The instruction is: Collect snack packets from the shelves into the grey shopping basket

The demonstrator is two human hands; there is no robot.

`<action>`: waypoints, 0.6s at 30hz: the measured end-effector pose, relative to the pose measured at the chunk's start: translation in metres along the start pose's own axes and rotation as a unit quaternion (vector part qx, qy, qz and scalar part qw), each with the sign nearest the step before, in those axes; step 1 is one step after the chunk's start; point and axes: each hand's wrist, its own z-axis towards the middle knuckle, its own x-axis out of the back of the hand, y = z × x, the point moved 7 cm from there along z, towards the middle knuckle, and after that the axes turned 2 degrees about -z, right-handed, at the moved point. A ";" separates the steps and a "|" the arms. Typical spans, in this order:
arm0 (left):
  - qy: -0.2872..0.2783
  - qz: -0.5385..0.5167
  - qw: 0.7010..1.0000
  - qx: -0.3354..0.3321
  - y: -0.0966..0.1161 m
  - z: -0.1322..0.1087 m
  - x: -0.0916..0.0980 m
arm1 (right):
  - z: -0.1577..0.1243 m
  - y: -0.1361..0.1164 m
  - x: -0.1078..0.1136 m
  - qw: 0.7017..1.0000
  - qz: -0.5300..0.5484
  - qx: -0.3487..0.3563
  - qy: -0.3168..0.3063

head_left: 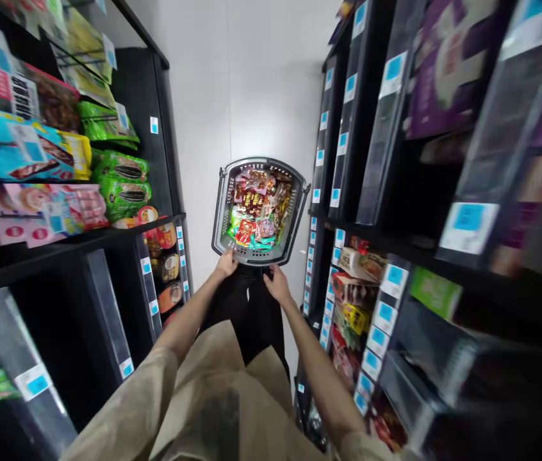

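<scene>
A grey plastic basket (220,221) with perforated walls is held in front of my body, with several colourful snack packets (256,208) inside it. My left hand (226,262) grips the near left part of the basket's rim, its fingers curled over the edge. On the near right side of the same rim, my right hand (277,282) has its fingers bent around the edge. Both thumbs and fingertips are small in the view.
Dark shelves (107,237) on the left carry green bags (124,179), a blue packet (16,147) and cup containers. Another shelf unit (396,246) with blue-and-white price labels runs along the right, holding packets (355,317) and a purple bag (448,64). A pale floor lies between them.
</scene>
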 end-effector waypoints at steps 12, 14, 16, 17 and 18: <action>0.096 0.036 0.993 0.062 -0.054 0.184 -0.067 | 0.177 0.060 -0.083 0.996 -0.055 0.053 0.042; 0.064 0.035 0.995 0.063 -0.056 0.187 -0.068 | 0.190 0.061 -0.090 0.995 -0.078 0.041 0.051; 0.024 0.039 0.997 0.059 -0.055 0.184 -0.066 | 0.199 0.064 -0.092 0.993 -0.097 0.012 0.058; 0.007 0.043 0.998 0.053 -0.053 0.180 -0.063 | 0.203 0.067 -0.092 0.993 -0.104 -0.010 0.062; -0.004 0.048 0.998 0.043 -0.050 0.174 -0.058 | 0.206 0.070 -0.093 0.991 -0.110 -0.033 0.063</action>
